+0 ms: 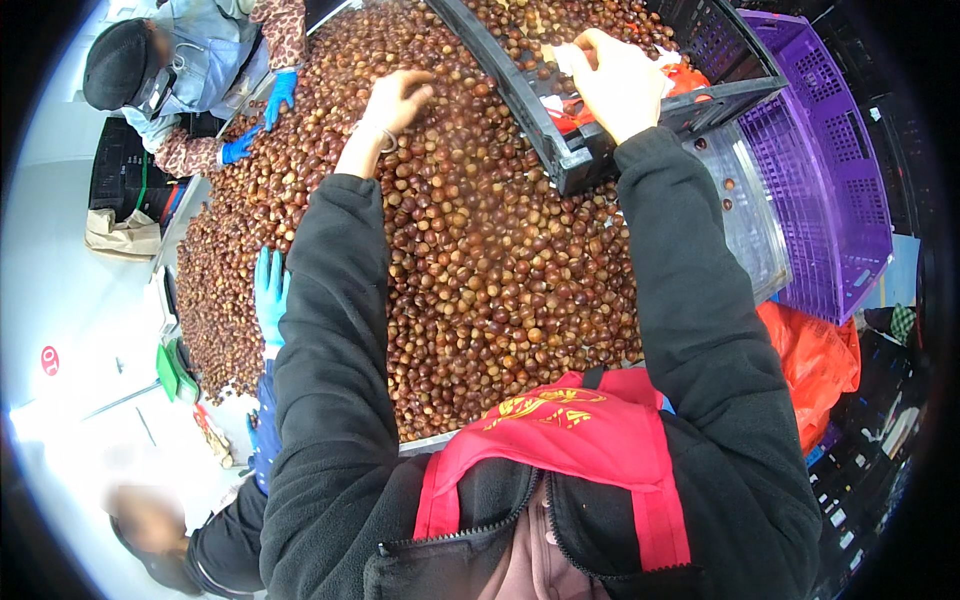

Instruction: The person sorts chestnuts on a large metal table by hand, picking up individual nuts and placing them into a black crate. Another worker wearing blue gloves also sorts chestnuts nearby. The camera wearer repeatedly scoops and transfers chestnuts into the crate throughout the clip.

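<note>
Brown chestnuts (pixel 510 290) cover the wide worktable in a thick layer. My left hand (pixel 395 102) hovers low over the chestnuts, its fingers slightly curled and apart with nothing visible in them. Over a black plastic crate (pixel 585 160) at the upper right is my right hand (pixel 622 85). Its fingertips are pinched together on a small pale scrap (pixel 568 60), whose kind is unclear. A red plastic bag (pixel 685 80) lies inside the crate, partly covered by my right hand.
Purple baskets (pixel 840 180) and a clear tray (pixel 735 210) holding a few chestnuts stand at the right, above an orange-red bag (pixel 815 365). Two co-workers in blue gloves reach in from the left, one glove (pixel 270 295) beside my left arm.
</note>
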Available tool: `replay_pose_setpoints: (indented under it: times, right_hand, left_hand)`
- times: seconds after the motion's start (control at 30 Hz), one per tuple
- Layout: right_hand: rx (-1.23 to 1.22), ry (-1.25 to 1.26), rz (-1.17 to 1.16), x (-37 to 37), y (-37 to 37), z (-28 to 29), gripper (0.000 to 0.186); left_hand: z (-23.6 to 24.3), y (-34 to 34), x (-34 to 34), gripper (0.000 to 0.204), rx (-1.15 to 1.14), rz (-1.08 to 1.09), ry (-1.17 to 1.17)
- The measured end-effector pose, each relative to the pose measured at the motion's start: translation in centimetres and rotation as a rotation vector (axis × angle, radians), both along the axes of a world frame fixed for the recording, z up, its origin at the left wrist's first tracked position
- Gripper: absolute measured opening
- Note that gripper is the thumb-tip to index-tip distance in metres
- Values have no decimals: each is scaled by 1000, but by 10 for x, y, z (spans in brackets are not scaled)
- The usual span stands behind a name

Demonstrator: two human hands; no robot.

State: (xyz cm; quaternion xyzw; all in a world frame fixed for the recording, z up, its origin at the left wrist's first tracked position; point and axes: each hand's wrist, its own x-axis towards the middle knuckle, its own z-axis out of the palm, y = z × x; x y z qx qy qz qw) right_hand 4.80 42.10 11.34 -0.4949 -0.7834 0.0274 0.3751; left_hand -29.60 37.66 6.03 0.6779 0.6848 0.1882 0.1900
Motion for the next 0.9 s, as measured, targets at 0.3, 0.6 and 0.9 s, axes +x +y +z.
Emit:
replay_pose_setpoints:
  times: [0.3, 0.6, 0.9]
  right_hand:
    - [-118, 20, 10, 0, -4, 8, 27]
    - [-200, 22, 3, 1, -1, 7, 29]
    - [-240, 0, 13, 1, 1, 7, 35]
  left_hand:
    - [-35, -63, 46, 45, 125, -61, 447]
    - [-29, -128, 113, 37, 268, -126, 248]
    - [-29, -200, 174, 55, 174, -116, 286]
